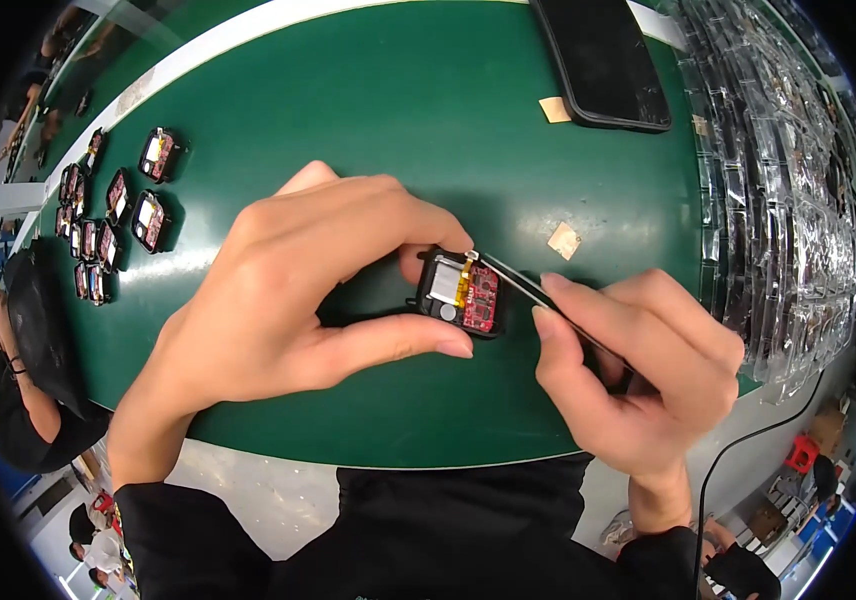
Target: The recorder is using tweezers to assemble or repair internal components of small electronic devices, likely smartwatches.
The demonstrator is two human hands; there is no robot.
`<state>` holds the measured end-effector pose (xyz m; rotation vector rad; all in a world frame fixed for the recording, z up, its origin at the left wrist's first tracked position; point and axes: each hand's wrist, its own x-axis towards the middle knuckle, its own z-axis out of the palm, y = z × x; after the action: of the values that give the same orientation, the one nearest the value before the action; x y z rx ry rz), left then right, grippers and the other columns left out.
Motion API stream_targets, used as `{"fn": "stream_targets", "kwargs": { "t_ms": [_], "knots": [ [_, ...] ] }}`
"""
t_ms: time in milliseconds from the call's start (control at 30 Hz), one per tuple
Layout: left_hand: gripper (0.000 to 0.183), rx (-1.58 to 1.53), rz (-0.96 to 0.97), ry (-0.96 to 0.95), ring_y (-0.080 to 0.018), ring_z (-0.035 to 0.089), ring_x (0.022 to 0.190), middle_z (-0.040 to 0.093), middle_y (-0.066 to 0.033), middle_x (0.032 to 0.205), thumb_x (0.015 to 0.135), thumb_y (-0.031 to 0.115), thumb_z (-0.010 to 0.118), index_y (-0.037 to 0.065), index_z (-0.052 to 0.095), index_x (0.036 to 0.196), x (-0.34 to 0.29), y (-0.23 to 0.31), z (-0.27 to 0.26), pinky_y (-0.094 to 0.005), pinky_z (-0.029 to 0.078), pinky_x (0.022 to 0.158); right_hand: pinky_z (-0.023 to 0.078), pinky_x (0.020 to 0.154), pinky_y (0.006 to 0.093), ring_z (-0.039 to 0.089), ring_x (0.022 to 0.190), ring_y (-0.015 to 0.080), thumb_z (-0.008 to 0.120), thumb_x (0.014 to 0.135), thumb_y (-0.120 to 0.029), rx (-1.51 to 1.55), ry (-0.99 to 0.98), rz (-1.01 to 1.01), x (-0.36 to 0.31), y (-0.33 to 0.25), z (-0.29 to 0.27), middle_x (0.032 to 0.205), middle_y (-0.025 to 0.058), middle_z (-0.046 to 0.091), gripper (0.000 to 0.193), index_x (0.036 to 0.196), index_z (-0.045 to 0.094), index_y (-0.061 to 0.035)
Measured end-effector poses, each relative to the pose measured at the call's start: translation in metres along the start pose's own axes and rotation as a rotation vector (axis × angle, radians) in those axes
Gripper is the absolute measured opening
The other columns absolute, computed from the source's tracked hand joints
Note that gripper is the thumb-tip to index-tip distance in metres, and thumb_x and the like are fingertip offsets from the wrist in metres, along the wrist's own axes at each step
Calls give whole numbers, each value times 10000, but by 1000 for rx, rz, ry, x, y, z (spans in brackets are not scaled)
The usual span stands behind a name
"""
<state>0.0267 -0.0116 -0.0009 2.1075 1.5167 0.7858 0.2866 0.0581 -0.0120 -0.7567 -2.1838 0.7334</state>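
Note:
A small black device housing [483, 329] lies open in the middle, showing a red circuit board [485, 297], a silver battery [444, 282] and yellow tape. My left hand [298, 285] grips it between the thumb along the near edge and the fingers at the far edge. In my right hand [643, 365] is a pair of thin metal tweezers [523, 283], pinched between thumb and fingers. Their tips reach the far edge of the housing, by a small white piece [472, 256] near my left index fingertip. Whether the tips grip that piece is too small to tell.
Several similar open housings [151, 222] lie at the left of the green table [368, 90]. A black phone [608, 65] is at the far right, near two tan paper scraps [564, 241]. Stacked clear plastic trays [768, 200] line the right edge. Another person's arm [38, 400] shows at left.

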Motion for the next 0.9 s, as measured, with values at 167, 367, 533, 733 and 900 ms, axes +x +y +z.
{"fn": "stream_targets", "kwargs": {
  "t_ms": [167, 367, 533, 733, 900],
  "knots": [
    [614, 5, 13, 16, -135, 526, 659, 722, -29, 866, 699, 404, 1010, 51, 793, 1151, 1, 0, 1, -303, 368, 689, 297, 468, 234, 430, 518, 32, 895, 733, 95, -43, -7, -60, 0, -1, 2, 775, 23, 677, 323, 1042, 867, 4],
    [619, -7, 20, 2, -139, 525, 663, 754, -24, 917, 700, 417, 1009, 57, 804, 1159, -2, -6, -2, -301, 381, 700, 311, 475, 233, 460, 530, 38, 883, 767, 107, -4, -40, -38, 2, -2, 5, 767, 32, 680, 286, 1037, 866, 13],
    [645, -88, 22, -134, -129, 507, 667, 788, -42, 974, 717, 477, 985, 36, 835, 1163, 1, -14, -14, -304, 388, 714, 369, 515, 233, 549, 571, 67, 856, 804, 96, 90, -128, 80, 7, -6, -6, 762, 57, 713, 243, 1036, 863, 27],
    [657, -91, 51, -173, -127, 549, 692, 802, -58, 993, 736, 504, 964, 21, 836, 1162, 2, -18, -18, -292, 384, 694, 412, 545, 244, 609, 602, 92, 845, 805, 73, 132, -180, 179, 7, -7, -11, 749, 75, 733, 202, 1001, 864, 32],
    [651, -88, 74, -168, -134, 615, 750, 805, -57, 994, 745, 504, 960, 21, 835, 1164, 2, -19, -15, -292, 385, 683, 406, 546, 242, 611, 603, 92, 848, 801, 60, 143, -182, 190, 5, -5, -10, 744, 73, 732, 193, 991, 865, 29]
  ]
}}
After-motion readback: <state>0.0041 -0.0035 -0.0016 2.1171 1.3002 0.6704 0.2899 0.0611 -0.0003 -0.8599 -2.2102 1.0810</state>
